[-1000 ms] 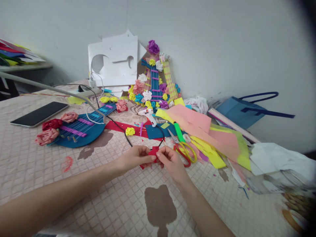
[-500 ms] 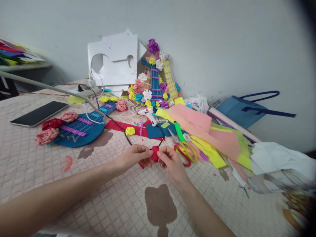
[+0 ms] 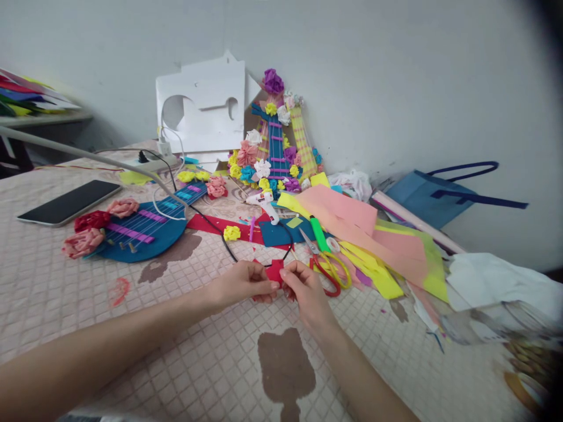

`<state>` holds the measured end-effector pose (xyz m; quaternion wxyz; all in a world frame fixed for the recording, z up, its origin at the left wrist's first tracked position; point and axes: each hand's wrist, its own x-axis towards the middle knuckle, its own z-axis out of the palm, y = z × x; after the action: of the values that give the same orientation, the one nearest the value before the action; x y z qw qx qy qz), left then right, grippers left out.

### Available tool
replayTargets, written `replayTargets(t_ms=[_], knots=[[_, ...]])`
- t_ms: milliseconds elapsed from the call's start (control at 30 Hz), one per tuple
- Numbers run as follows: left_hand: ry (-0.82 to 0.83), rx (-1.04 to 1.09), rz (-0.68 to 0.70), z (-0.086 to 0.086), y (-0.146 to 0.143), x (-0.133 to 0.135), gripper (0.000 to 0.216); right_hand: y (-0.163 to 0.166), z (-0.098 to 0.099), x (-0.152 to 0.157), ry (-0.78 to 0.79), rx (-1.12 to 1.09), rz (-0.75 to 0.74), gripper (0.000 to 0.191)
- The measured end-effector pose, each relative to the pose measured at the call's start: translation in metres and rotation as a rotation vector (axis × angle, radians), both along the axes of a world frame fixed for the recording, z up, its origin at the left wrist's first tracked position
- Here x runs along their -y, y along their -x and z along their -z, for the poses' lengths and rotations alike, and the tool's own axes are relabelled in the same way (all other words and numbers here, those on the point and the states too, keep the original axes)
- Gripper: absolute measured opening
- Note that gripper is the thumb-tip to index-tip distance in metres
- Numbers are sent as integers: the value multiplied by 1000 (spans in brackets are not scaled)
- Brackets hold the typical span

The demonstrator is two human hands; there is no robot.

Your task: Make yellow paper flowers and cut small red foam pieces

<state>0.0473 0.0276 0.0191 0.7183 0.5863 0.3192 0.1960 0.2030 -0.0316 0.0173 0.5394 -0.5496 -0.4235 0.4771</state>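
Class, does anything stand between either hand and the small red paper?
Nothing visible does: the left hand and the right hand both hold the red paper directly. The black cable loops just beyond it.

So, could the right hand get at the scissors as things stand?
Probably yes: the scissors lie beside the right hand, nothing visible on top. It pinches a red piece, though, so may need to let go first.

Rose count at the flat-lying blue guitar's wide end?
3: a dark red rose in the middle, a pink rose to its upper right, another pink rose to its lower left. Others may be hidden.
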Motion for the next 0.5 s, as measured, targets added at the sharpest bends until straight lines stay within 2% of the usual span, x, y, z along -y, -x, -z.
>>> replayTargets(t_ms=[500], knots=[[51,22,-83,-7,2,-6,42,2,6,0,21,12,30,20]])
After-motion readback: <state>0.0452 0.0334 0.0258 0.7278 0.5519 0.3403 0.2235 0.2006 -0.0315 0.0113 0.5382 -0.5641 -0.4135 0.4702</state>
